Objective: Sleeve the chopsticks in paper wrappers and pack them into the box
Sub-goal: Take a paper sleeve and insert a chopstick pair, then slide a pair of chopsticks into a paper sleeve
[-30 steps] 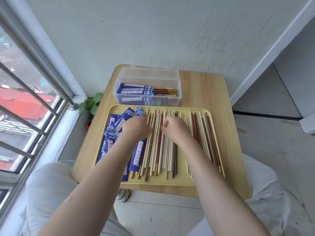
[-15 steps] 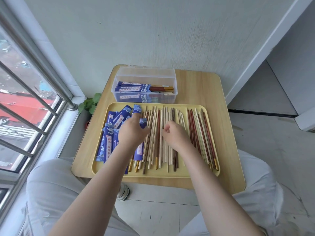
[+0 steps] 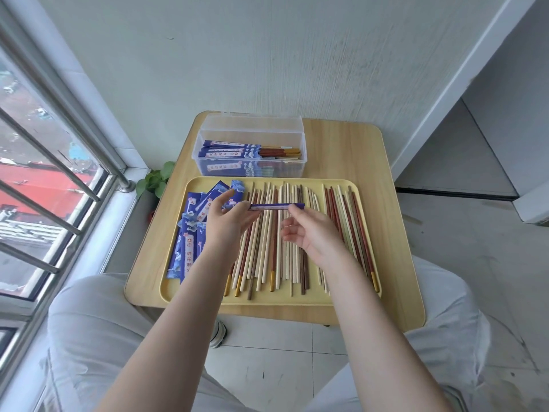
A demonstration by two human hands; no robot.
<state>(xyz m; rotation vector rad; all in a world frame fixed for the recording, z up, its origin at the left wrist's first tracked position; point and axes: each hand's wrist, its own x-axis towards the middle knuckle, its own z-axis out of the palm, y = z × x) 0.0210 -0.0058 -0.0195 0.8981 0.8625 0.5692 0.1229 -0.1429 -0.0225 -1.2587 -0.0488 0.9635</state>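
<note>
Chopsticks (image 3: pixel 282 233) mostly lie bare on our tray (image 3: pixel 297 300); a few sleeved pairs sit in the box (image 3: pixel 252 150). Our left hand (image 3: pixel 228 221) and right hand (image 3: pixel 312 230) pinch one empty wrapper (image 3: pixel 276 206) above them.

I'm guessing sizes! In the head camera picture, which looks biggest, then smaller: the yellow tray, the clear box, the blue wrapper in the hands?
1. yellow tray
2. clear plastic box, though it sits farther away
3. blue paper wrapper, held between both hands
</note>
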